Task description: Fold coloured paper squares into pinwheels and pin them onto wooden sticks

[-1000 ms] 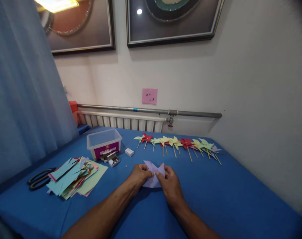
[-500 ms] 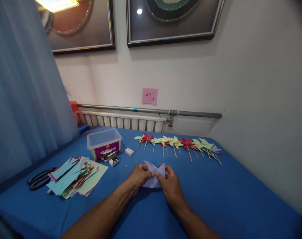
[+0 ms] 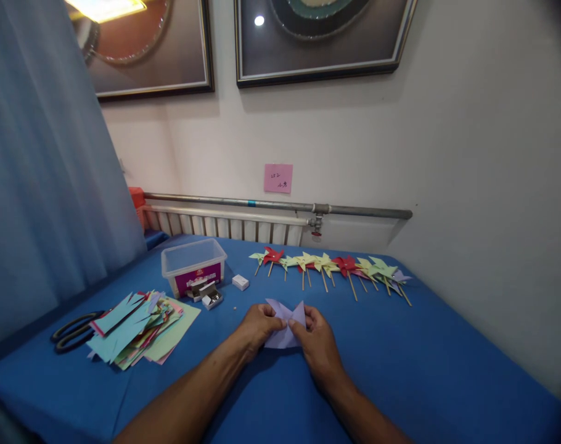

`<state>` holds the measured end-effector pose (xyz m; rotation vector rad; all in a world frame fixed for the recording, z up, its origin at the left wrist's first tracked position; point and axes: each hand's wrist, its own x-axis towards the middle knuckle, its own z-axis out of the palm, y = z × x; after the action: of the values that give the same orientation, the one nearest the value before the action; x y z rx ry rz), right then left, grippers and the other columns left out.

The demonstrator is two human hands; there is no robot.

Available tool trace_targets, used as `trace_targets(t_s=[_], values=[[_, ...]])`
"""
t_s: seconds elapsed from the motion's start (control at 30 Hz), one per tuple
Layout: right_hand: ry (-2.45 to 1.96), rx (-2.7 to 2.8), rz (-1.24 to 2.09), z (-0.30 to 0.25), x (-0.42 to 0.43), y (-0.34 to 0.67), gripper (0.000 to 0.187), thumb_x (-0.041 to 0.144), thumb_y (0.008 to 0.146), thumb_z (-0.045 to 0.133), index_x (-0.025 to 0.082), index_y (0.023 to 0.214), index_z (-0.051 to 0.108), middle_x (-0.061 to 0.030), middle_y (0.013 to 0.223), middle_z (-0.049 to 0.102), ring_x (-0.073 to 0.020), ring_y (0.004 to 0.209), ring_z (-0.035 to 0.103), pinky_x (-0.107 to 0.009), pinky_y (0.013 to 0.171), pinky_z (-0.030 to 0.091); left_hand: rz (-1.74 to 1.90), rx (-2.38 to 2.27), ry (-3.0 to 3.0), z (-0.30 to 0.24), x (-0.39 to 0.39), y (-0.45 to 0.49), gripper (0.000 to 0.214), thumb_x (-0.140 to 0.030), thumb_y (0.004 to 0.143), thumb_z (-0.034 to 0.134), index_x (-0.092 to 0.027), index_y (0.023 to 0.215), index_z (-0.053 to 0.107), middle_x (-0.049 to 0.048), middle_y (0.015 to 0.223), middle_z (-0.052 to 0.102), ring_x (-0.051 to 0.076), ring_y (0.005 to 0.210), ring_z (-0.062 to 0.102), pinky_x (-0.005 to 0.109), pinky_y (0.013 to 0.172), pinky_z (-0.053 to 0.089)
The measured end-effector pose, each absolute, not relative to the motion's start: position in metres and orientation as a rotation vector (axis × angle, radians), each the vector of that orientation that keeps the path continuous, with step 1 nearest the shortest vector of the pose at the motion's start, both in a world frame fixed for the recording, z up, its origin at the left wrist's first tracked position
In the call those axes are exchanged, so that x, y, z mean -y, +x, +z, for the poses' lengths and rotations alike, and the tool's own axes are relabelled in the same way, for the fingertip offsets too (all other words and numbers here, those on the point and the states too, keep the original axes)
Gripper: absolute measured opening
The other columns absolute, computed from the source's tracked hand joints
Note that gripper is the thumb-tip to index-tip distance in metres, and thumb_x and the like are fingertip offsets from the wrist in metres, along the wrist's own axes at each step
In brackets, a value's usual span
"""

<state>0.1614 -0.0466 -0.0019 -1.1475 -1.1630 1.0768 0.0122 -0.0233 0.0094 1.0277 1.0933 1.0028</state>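
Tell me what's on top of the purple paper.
The left hand and right hand each have a thumb on the purple paper, near its middle. The paper under the thumbs is covered, and any fingertips behind it are hidden.

The left hand (image 3: 256, 330) and right hand (image 3: 320, 343) partly hide the purple paper (image 3: 284, 339); scraps (image 3: 119, 340) partly cover the scissors (image 3: 70, 337).

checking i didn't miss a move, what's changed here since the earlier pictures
Nothing visibly moved beyond a tiny wobble, and nothing was taken up or let go. The left hand and right hand still pinch the purple paper; pinwheels, tub, scissors and paper pile stayed put.
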Motion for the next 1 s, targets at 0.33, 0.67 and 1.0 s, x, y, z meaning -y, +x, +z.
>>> trace_targets(t_s=[0.33, 0.67, 1.0], values=[[-1.14, 1.144, 1.1, -0.002, 0.047, 0.16, 0.038, 0.038, 0.072, 0.073, 0.021, 0.104, 0.063, -0.0084, 0.087, 0.082, -0.0304, 0.075, 0.077, -0.036, 0.062, 0.057, 0.971, -1.091, 1.062, 0.004, 0.019, 0.008, 0.026, -0.019, 0.052, 0.084, -0.013, 0.071, 0.067, 0.0015, 0.063, 0.068, 0.013, 0.055, 0.057, 0.025, 0.057, 0.043], [-1.121, 1.146, 1.134, -0.001, 0.047, 0.159, 0.04, 0.04, 0.071, 0.073, 0.021, 0.104, 0.062, -0.0086, 0.087, 0.081, -0.0299, 0.077, 0.077, -0.035, 0.063, 0.056, 0.991, -1.164, 1.052, 0.003, 0.018, 0.011, 0.024, -0.014, 0.053, 0.081, -0.016, 0.069, 0.062, -0.0016, 0.058, 0.064, 0.013, 0.052, 0.056, 0.026, 0.055, 0.042], [-1.154, 1.156, 1.102, 0.007, 0.049, 0.157, 0.047, 0.039, 0.066, 0.071, 0.019, 0.107, 0.06, -0.007, 0.086, 0.079, -0.0266, 0.074, 0.074, -0.034, 0.064, 0.055, 0.986, -1.178, 1.089, 0.005, 0.019, 0.012, 0.024, -0.02, 0.054, 0.084, -0.016, 0.066, 0.064, -0.0017, 0.057, 0.062, 0.012, 0.05, 0.052, 0.024, 0.051, 0.037]])
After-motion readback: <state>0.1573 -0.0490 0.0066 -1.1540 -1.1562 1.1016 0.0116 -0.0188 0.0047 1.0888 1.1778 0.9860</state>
